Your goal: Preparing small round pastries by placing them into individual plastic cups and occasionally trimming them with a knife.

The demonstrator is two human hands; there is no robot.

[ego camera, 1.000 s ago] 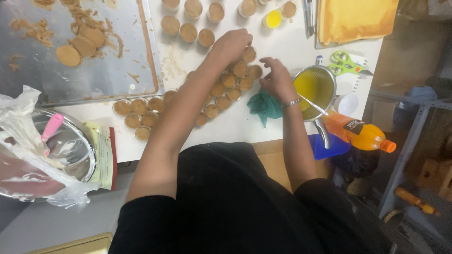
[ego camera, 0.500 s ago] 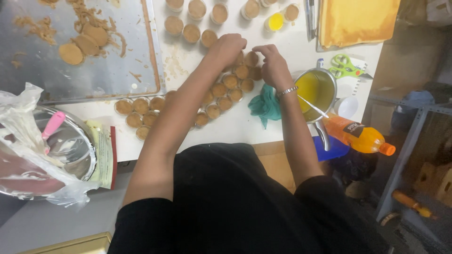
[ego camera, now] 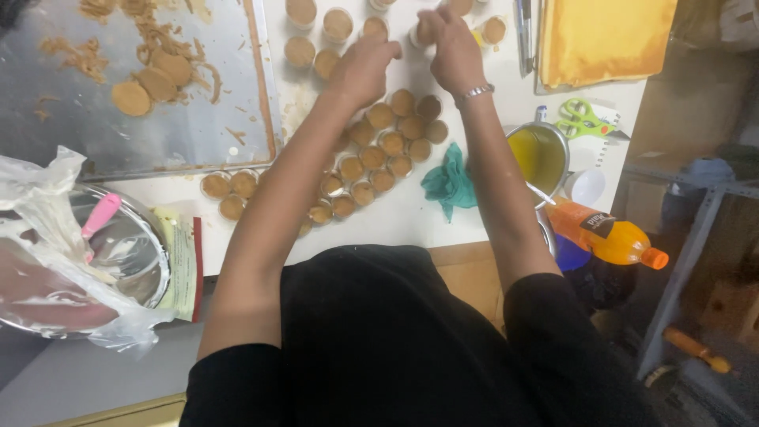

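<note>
Both my arms reach out over a white table [ego camera: 490, 71]. My left hand [ego camera: 362, 69] hovers with curled fingers over the far row of small cups [ego camera: 318, 33]; whether it grips anything is hidden. My right hand [ego camera: 452, 46], with a bracelet on its wrist, closes around a small cup [ego camera: 421, 33] in that far row. Below my hands lies a cluster of several small cups topped with round brown discs [ego camera: 389, 149]. It runs on leftwards under my left forearm.
A metal tray [ego camera: 158, 134] with brown scraps and cut discs lies at the far left. A metal bowl [ego camera: 118, 261] with a plastic bag and pink spatula sits near left. On the right are a teal cloth [ego camera: 449, 182], a pot of yellow liquid [ego camera: 539, 154], an orange bottle [ego camera: 609, 237], green scissors [ego camera: 585, 119] and a yellow slab [ego camera: 605, 35].
Both hands have moved away from the near cluster of cups to the far row. The right hand has closed on a cup there.
</note>
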